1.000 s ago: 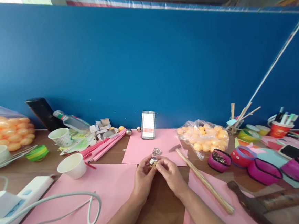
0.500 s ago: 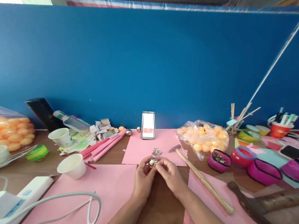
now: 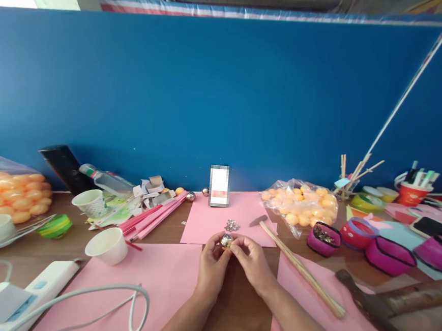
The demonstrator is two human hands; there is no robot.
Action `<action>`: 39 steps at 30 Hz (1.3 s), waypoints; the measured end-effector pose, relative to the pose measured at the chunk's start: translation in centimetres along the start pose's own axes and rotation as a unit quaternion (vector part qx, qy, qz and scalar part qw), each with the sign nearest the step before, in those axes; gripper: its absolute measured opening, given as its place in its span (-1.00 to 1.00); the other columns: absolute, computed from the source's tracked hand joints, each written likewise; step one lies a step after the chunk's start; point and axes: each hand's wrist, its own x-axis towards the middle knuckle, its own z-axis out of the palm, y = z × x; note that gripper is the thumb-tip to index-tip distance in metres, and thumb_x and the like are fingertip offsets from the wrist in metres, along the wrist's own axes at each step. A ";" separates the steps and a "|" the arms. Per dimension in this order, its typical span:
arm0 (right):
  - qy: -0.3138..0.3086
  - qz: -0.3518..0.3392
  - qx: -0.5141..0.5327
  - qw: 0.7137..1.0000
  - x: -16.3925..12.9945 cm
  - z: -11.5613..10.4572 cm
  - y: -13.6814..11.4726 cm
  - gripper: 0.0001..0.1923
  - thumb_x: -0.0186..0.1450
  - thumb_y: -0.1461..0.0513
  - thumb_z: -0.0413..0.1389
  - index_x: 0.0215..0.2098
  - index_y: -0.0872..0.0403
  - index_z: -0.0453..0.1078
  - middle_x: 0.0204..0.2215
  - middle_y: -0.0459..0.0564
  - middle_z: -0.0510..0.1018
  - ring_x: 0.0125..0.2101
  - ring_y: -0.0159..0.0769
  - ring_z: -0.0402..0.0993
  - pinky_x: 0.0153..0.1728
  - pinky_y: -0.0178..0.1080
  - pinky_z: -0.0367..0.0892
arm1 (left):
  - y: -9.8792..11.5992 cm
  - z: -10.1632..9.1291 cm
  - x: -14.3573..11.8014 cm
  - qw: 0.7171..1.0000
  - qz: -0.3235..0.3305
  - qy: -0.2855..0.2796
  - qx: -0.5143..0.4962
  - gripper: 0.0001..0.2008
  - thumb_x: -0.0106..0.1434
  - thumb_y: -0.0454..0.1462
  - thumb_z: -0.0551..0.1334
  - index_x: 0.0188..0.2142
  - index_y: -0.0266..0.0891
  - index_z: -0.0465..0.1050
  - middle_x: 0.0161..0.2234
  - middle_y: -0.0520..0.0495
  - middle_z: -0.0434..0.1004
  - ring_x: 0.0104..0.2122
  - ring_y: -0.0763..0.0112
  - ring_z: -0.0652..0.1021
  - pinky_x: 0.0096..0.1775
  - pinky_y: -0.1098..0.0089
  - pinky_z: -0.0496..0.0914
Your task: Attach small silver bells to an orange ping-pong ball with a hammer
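1. Head view: almost nothing has changed over the last second. The left hand (image 3: 212, 264) and right hand (image 3: 250, 259) stay together over the wooden table (image 3: 238, 309), so the work on the ball appears to be going on steadily.
2. Both hands pinch one small ball (image 3: 226, 241) between their fingertips, just in front of a little heap of silver tacks (image 3: 232, 225) on pink paper (image 3: 217, 216).
3. The ball looks shiny, silver-gold and studded; finer detail is too small to tell.
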 end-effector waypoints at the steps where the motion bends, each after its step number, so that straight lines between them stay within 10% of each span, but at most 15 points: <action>1: 0.000 0.002 0.005 1.000 0.0 0.0 0.0 -0.80 0.17 0.13 0.04 -0.45 0.10 0.35 -0.30 0.02 0.49 -0.19 -0.19 0.37 -0.12 -0.20 0.21 | 0.1 0.0 0.0 1.000 0.000 -0.001 -0.002 -0.60 0.04 -0.25 0.24 -0.09 -0.23 0.29 -0.12 -0.14 0.45 -0.15 0.28 0.48 -0.10 0.31 0.34; 39: -0.074 0.058 0.082 0.992 0.5 -0.8 0.3 -0.73 0.14 0.06 0.08 -0.47 0.12 0.35 -0.42 -0.06 0.48 -0.32 -0.28 0.36 -0.25 -0.26 0.24 | 0.3 0.0 0.0 1.000 0.003 -0.010 0.003 -0.58 0.03 -0.27 0.24 -0.07 -0.23 0.31 -0.10 -0.15 0.44 -0.13 0.26 0.46 -0.10 0.31 0.34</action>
